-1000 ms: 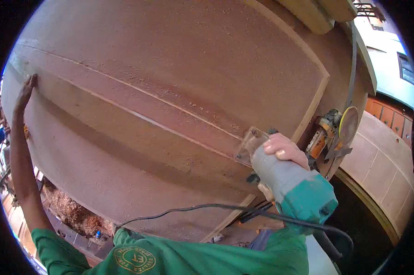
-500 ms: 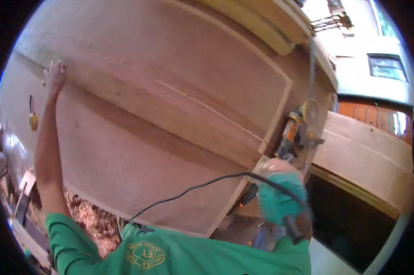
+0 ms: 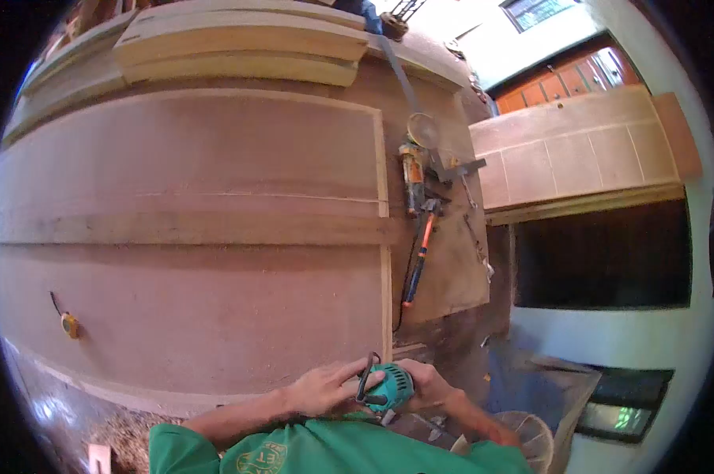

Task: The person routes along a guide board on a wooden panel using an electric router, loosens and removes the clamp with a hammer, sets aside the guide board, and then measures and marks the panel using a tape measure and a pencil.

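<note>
Close to my chest, both hands are on a teal corded trim router point(image 3: 394, 388) with a vented end facing up. My left hand point(image 3: 325, 389) grips it from the left, where its black cord point(image 3: 365, 378) loops past the fingers. My right hand point(image 3: 428, 384) wraps its other side; the lower part of the tool is hidden. Beyond my hands lies a large wooden panel point(image 3: 238, 316) with a pale edge strip. Across it runs a long wooden board point(image 3: 191, 229), with a thin light line on the panel just behind it.
A yellow tape measure point(image 3: 70, 325) lies on the panel at left. Right of the panel are an angle grinder point(image 3: 414, 178) and a hammer point(image 3: 421, 265) with an orange and black handle. Stacked timber point(image 3: 238, 47) stands at the back. A grooved wooden panel point(image 3: 570, 150) is at right.
My left hand has left the far left of the board and come back to the router. My right hand has brought the router in toward my chest. The view has turned.
</note>
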### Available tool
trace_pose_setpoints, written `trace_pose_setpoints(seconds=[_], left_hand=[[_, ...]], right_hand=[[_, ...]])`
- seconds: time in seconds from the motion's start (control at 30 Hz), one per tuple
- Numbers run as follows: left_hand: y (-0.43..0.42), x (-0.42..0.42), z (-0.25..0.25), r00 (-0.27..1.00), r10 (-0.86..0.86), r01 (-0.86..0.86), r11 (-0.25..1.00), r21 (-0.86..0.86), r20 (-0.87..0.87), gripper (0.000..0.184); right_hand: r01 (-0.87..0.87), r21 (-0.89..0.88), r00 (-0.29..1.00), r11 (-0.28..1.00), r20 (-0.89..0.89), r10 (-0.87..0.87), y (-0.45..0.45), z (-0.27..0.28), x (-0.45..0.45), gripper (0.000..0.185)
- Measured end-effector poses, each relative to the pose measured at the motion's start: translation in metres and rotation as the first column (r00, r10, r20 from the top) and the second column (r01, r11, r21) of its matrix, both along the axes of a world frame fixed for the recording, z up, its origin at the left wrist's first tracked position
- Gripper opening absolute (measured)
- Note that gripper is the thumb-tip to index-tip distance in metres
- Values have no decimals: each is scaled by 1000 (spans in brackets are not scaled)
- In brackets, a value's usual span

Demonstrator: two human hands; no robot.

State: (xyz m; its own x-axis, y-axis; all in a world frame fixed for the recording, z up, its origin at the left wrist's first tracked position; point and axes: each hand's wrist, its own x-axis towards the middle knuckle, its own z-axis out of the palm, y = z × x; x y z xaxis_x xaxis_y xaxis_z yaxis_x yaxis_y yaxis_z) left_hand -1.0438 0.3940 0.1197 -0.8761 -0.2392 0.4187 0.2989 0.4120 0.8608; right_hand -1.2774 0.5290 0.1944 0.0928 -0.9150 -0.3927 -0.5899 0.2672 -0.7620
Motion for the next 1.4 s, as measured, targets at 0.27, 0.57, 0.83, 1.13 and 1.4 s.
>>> trace_pose_setpoints(seconds=[0.27, 0.57, 0.83, 1.13, 1.4], left_hand=[[-15, 22, 25, 950, 99, -163, 966, -200, -296, 73], [-7, 52, 16, 980, 168, -197, 906, -374, -108, 66], [-3, 52, -85, 921, 335, -225, 874, -431, 197, 38], [-39, 27, -140, 343, 917, -518, 365, -774, 203, 42], [-38, 25, -131, 288, 923, -499, 371, -783, 254, 46]], right_hand=[[-26, -180, 999, 983, 15, 29, 6, 14, 32, 69], [-25, 21, 994, 999, 108, 23, 2, 20, 47, 70], [-200, 332, 821, 922, -456, 342, 41, -28, -72, 60], [-300, 602, 277, 740, -688, 671, 26, -40, -293, 44], [-486, 609, -356, 627, -793, 495, -107, -143, -371, 15]])
